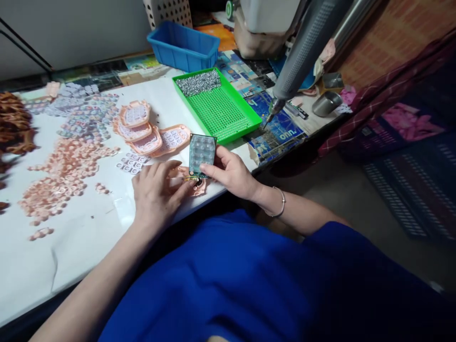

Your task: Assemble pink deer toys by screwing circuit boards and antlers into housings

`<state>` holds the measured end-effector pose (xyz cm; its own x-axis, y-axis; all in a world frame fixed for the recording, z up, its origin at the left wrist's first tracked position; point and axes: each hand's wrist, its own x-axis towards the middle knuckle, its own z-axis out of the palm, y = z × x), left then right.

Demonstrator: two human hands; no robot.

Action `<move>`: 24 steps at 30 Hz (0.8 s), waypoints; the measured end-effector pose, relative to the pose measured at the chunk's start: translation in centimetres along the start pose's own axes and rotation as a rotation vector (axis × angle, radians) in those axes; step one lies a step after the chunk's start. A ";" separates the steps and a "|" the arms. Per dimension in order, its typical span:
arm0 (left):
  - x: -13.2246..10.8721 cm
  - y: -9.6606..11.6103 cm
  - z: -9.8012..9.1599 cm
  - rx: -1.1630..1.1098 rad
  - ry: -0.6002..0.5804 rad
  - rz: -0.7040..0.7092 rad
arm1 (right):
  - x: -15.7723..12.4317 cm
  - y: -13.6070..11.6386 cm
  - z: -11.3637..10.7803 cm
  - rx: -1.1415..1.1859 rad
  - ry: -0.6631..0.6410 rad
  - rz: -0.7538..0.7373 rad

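My right hand [233, 173] grips a small circuit board [202, 154] with a translucent keypad layer, thumb on its face and fingers behind. Thin yellow wires run from its lower edge toward a pink plastic shell [198, 189] on the table edge. My left hand [156, 190] lies over this shell, its thumb and fingertips at a small dark round part beside the wires; whether they pinch it I cannot make out. Behind the hands is a stack of pink-rimmed keypad panels [137, 128]. Some pale key pieces [131, 162] lie just beyond my left hand.
Heaps of peach key pieces [60, 175] and pastel pieces [87, 114] cover the left. A green tray [231, 107] holds many small metal screws, with a blue bin [185, 47] behind. An electric screwdriver [297, 57] hangs at right, its tip low over the table.
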<state>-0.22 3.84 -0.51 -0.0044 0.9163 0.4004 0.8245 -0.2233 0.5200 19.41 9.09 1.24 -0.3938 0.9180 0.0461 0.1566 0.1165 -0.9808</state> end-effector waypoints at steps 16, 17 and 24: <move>0.7 0.4 -1.8 -0.217 -0.074 0.049 | 0.4 0.4 -0.5 0.303 -0.095 0.116; 0.7 0.3 -1.9 -0.222 -0.091 0.054 | 0.3 0.6 -0.6 0.324 -0.114 0.099; 2.0 -0.9 -2.6 -0.186 -0.213 0.306 | -0.4 1.4 -0.8 0.114 -0.213 0.000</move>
<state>-2.44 4.97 1.82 0.3586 0.8420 0.4031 0.6529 -0.5348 0.5364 20.53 9.22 -0.04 -0.5780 0.8158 0.0173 0.0582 0.0624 -0.9964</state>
